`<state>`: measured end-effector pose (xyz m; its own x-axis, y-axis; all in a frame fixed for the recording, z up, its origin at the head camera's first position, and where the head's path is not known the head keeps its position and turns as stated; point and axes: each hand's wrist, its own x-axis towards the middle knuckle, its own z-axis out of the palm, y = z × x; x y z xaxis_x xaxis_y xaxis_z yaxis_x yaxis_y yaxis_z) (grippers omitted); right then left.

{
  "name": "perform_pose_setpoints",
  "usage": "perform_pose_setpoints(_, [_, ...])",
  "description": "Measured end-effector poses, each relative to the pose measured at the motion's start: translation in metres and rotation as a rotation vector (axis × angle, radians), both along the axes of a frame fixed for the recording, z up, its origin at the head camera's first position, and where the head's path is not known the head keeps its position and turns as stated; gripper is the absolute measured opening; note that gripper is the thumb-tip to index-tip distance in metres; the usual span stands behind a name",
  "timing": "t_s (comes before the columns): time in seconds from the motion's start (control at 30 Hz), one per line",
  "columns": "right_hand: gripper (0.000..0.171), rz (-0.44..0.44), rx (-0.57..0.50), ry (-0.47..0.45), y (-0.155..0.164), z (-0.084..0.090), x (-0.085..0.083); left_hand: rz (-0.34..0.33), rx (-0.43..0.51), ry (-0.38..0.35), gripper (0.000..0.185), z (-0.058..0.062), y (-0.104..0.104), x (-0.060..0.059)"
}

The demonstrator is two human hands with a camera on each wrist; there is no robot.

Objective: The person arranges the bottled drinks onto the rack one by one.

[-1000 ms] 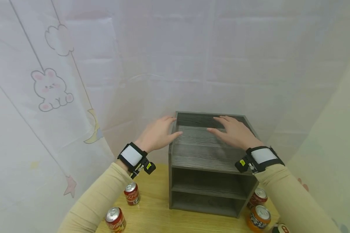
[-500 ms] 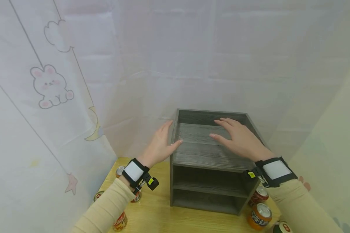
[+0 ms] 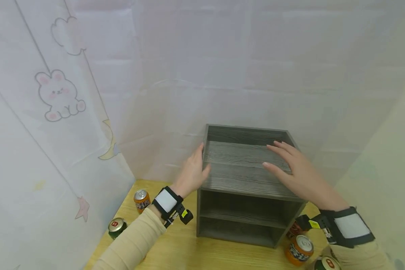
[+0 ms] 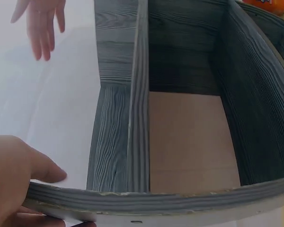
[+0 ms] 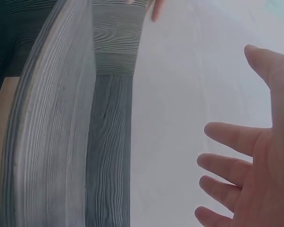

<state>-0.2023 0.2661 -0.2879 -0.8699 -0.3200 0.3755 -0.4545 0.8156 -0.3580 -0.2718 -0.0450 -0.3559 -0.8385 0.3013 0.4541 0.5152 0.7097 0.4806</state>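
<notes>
Grey shelf unit upright near tabletop's back edge. Probably stiff, bulky; best hold: 2 side panels. Left hand straddles left one, pinch unclear; right hand off it, fingers spread.

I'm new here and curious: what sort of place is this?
Probably a makeshift indoor work corner: pale, creased sheets border a wooden table bearing a gray shelf and drink cans.

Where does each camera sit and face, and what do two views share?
Head: on the head, facing forward and down at the shelf unit; left hand, right hand and sleeves show.
Left wrist: on that wrist, facing the unit's open front; both hands show.
Right wrist: on that wrist, facing the unit's top; right hand, other fingertips show.
Both wrist views share the unit.
</notes>
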Motion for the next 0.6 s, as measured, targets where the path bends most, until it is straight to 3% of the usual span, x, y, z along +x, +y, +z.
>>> perform_pose_setpoints(0.17, [0.064, -0.009, -0.1, -0.004, 0.015, -0.007, 0.015, 0.037, 0.026, 0.002, 0.066, -0.004, 0.004, 0.005])
perform_pose_setpoints(0.33, [0.067, -0.038, -0.161, 0.052, 0.033, -0.012, 0.032, 0.054, 0.048, 0.013, 0.063, -0.005, 0.006, 0.008])
perform_pose_setpoints(0.6, [0.071, -0.206, -0.238, 0.065, 0.066, -0.026, 0.062, 0.08, 0.002, 0.027, 0.057, -0.005, 0.007, 0.012])
